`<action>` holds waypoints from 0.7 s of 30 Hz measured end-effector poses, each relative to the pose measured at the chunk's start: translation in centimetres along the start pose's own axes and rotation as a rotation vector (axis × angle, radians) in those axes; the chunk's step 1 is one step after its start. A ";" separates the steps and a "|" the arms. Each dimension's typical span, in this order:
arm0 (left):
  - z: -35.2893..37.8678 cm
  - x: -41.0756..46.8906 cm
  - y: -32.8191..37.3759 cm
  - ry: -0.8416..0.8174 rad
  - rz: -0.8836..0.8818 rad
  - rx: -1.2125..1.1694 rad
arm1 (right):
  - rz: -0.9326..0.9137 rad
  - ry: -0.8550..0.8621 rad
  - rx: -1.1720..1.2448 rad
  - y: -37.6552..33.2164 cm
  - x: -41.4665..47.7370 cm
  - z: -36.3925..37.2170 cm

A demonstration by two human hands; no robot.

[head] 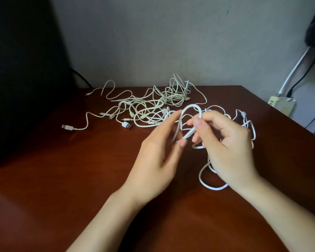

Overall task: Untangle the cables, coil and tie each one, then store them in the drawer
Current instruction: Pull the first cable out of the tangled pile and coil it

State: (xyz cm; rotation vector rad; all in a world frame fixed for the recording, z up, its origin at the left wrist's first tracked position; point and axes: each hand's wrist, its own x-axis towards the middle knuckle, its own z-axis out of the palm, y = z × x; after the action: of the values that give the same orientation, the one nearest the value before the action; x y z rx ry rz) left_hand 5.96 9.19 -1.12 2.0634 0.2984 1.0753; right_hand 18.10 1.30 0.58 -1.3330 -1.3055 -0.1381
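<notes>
A reddish-brown surface (62,188) carries everything. Above its middle, the right hand (227,146) pinches a white cable (191,106) between thumb and fingers, holding up 1 loop; slack lies under that wrist. The left hand (158,157) is blurred, thumb and fingers either side of the loop; whether it grips, I cannot tell. A tangle (153,106) of pale cables lies toward the far edge. Behind stand a grey wall (153,42), a dark shape (16,70) at the left and a power strip (282,104) past the right edge.

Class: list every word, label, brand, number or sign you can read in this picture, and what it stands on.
No text can be read.
Power strip: small marks on its left end, too blurred to read.
USB plug: no legible marking.
</notes>
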 end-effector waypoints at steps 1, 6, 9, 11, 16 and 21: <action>0.0 0.0 0.1 0.026 -0.023 -0.036 | -0.018 0.001 -0.051 0.2 0.0 0.0; -0.7 0.8 0.1 0.211 -0.209 -0.287 | -0.142 -0.051 -0.465 1.6 0.2 -0.2; -1.6 1.5 -0.2 0.310 -0.211 -0.495 | -0.261 -0.189 -0.765 2.8 0.3 -0.5; -1.8 1.7 -0.2 0.363 -0.254 -0.569 | -0.276 -0.241 -0.930 3.5 0.4 -0.5; -1.7 1.6 0.4 0.337 -0.314 -0.715 | -0.197 -0.242 -0.966 3.3 -0.1 0.0; -2.0 1.7 0.6 0.309 -0.319 -0.898 | -0.119 -0.159 -0.740 3.1 -0.3 0.8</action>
State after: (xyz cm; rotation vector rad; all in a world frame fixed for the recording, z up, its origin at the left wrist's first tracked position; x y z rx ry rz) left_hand 5.32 10.73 1.00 1.0194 0.2249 1.0585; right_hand 19.70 2.75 -1.81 -1.9100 -1.5391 -0.6596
